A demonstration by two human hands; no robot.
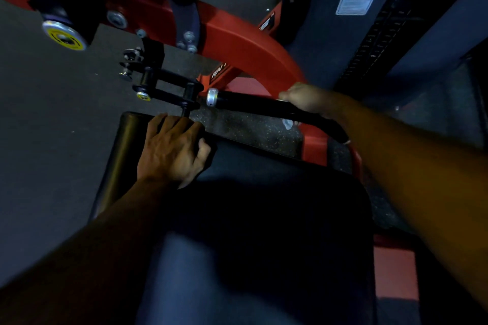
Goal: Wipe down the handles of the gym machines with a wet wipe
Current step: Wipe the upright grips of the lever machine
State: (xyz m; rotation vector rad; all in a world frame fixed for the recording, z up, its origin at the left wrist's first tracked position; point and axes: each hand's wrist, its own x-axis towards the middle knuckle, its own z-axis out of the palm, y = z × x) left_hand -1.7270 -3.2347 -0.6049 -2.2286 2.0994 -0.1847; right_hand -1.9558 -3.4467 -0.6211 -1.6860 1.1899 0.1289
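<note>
Down at the red machine's side, we're wiping the black handle

Our right hand (pixel 303 99) is curled over the black handle (pixel 253 105) just past its silver end cap (pixel 212 97), with the wet wipe (pixel 288 123) pinched against the bar, a white bit poking out underneath. Our left hand (pixel 171 150) rests with fingers spread and relaxed on the dark seat pad (pixel 264 192), fingertips near the black bracket (pixel 169 87), red frame (pixel 250 53) behind

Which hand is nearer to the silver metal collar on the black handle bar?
Left. The left hand rests on the black pad just below the silver metal collar; the right hand grips farther along.
</note>
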